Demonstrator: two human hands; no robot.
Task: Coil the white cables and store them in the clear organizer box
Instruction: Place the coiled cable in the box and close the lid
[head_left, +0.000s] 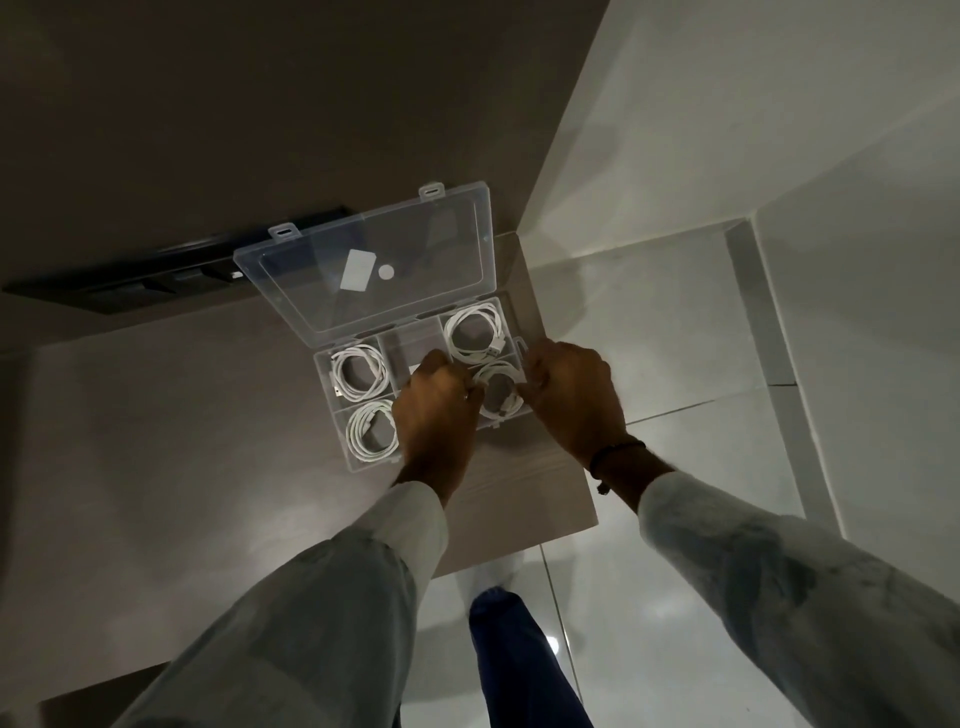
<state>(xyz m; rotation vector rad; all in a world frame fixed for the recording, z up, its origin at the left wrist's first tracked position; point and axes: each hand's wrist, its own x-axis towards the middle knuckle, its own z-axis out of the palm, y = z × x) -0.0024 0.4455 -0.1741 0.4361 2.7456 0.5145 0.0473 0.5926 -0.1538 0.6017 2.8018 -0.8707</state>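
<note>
The clear organizer box (332, 397) lies open on the table, its lid (374, 260) tilted back. Coiled white cables fill the far left compartment (358, 375), the near left compartment (371, 430) and the far right compartment (475, 332). My left hand (434, 410) and my right hand (569, 395) are both curled over the near right compartment, pinching a coiled white cable (500, 394) from either side. The middle compartments are partly hidden by my left hand.
The box rests near the right edge of a beige table (156, 441), by its corner. A black bar-shaped object (156, 270) lies at the back left. Glossy tiled floor (675, 338) lies to the right, and my leg in blue trousers (514, 649) is below.
</note>
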